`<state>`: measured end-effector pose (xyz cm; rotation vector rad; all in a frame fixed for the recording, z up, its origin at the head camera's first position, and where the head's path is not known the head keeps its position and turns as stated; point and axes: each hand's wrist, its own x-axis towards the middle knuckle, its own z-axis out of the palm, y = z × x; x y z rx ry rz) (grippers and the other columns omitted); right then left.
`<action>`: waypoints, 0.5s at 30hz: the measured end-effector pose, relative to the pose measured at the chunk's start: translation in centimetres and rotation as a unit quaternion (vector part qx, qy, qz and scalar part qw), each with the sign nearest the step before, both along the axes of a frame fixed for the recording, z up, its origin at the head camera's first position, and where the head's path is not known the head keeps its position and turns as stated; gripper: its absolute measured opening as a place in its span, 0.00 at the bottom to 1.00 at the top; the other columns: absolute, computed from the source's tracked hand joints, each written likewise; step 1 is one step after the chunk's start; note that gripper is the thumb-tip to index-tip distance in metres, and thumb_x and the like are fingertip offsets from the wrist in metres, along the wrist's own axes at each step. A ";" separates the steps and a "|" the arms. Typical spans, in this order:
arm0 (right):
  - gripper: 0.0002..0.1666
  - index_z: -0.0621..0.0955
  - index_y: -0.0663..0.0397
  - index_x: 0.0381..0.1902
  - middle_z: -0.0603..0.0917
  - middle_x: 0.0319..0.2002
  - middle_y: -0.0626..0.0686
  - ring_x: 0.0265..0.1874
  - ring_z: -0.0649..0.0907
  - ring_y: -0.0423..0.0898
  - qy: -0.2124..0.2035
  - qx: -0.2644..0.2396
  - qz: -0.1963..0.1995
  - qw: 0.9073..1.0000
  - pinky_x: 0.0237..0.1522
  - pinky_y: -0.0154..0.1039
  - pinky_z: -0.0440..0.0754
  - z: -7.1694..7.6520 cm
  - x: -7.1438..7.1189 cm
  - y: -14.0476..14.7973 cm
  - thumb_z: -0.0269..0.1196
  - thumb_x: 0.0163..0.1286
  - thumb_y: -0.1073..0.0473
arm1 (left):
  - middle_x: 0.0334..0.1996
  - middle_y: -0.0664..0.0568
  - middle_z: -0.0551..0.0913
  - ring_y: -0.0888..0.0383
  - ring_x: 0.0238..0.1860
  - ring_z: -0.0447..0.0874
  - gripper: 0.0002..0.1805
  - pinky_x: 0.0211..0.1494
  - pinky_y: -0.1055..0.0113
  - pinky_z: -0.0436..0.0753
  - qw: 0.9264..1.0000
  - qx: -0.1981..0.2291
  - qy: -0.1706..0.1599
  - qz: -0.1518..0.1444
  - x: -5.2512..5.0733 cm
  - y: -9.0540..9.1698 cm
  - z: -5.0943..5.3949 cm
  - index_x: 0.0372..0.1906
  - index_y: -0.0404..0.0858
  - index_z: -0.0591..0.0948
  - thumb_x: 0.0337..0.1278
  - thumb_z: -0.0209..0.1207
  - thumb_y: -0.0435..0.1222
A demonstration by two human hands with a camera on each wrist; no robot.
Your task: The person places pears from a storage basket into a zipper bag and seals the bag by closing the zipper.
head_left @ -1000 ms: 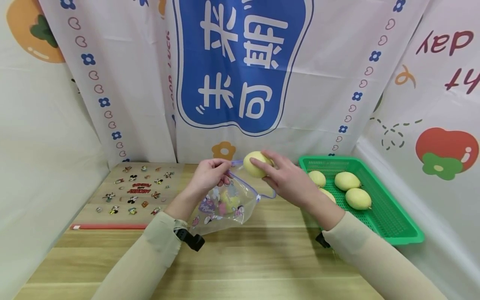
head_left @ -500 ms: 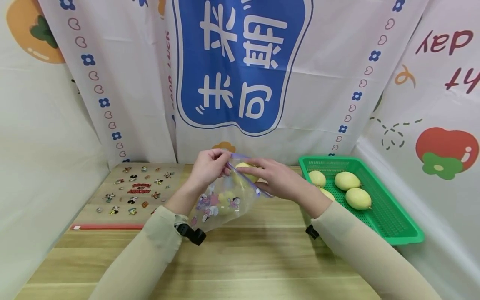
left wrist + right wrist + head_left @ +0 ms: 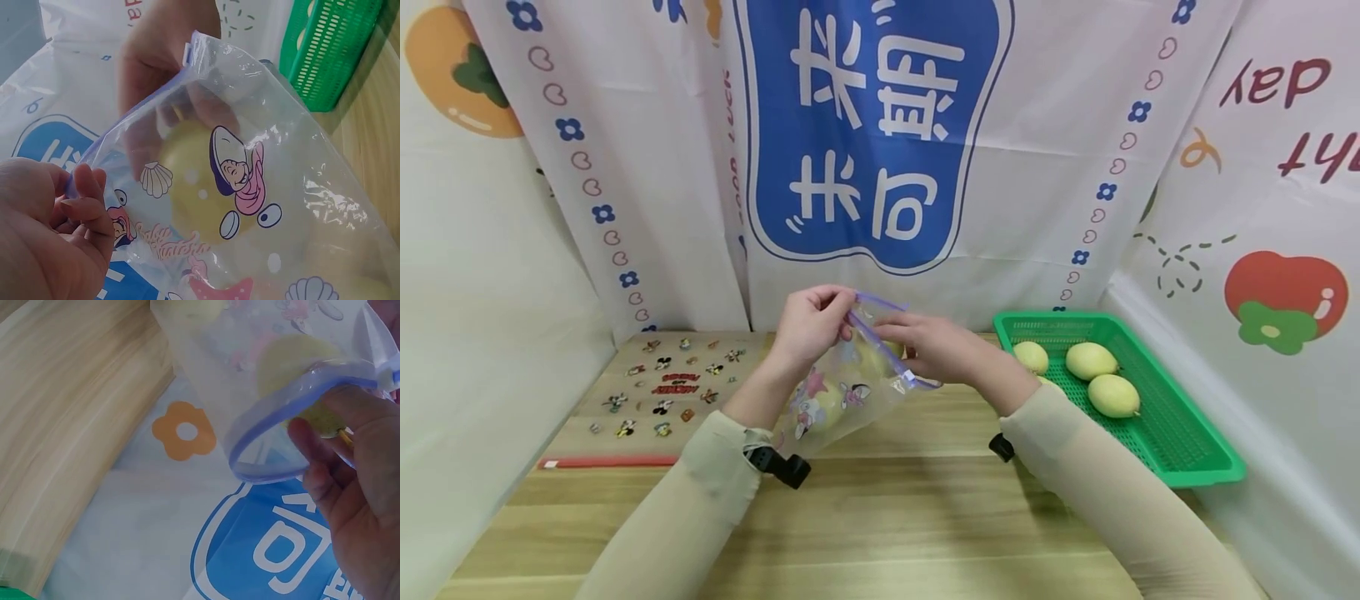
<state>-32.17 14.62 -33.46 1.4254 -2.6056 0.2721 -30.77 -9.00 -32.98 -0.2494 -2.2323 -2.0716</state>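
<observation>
A clear zip bag (image 3: 842, 408) with a purple zip edge and cartoon prints hangs tilted between both hands. My left hand (image 3: 811, 329) pinches its zip edge at the upper left. My right hand (image 3: 951, 354) reaches into the bag's mouth, its fingers around a pale yellow melon (image 3: 194, 181). That melon's stem end shows near my fingers in the right wrist view. Another pale yellow melon (image 3: 194, 307) lies lower in the bag, partly hidden by the prints and the cloudy plastic.
On the right stands a green basket (image 3: 1213, 471) with several melons (image 3: 1115, 396), some partly behind my right forearm. A flat cartoon-printed bag (image 3: 673, 400) with a red zip strip (image 3: 610, 461) lies at left. Behind the wooden table (image 3: 880, 533) hangs a printed cloth (image 3: 1022, 208).
My right hand has carried the melon from above the bag's mouth down and left into it. My left hand has risen slightly, still pinching the edge.
</observation>
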 end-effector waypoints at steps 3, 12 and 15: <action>0.31 0.84 0.51 0.70 0.85 0.67 0.54 0.46 0.88 0.48 -0.026 0.024 -0.010 0.999 0.51 0.42 0.89 -0.3 -0.2 -0.7 0.67 0.72 0.74 | 0.25 0.55 0.83 0.64 0.21 0.79 0.16 0.25 0.77 0.76 1.000 0.008 -0.001 0.002 0.1 -0.1 -0.1 0.54 0.28 0.89 0.82 0.61 0.38; 0.28 0.85 0.49 0.68 0.86 0.64 0.54 0.57 0.88 0.50 -0.068 0.058 -0.031 0.996 0.65 0.48 0.88 -0.8 -0.3 -1.6 0.74 0.73 0.66 | 0.25 0.55 0.83 0.65 0.21 0.79 0.16 0.26 0.77 0.78 1.000 0.015 0.002 0.007 0.1 -0.7 0.1 0.56 0.29 0.89 0.82 0.59 0.37; 0.24 0.85 0.50 0.66 0.87 0.62 0.53 0.56 0.89 0.50 -0.061 0.047 -0.026 0.997 0.64 0.48 0.88 -0.8 -0.3 -1.6 0.72 0.74 0.67 | 0.25 0.55 0.83 0.65 0.20 0.79 0.16 0.25 0.77 0.77 1.000 0.017 0.003 0.011 0.0 -0.9 0.1 0.56 0.29 0.89 0.82 0.59 0.37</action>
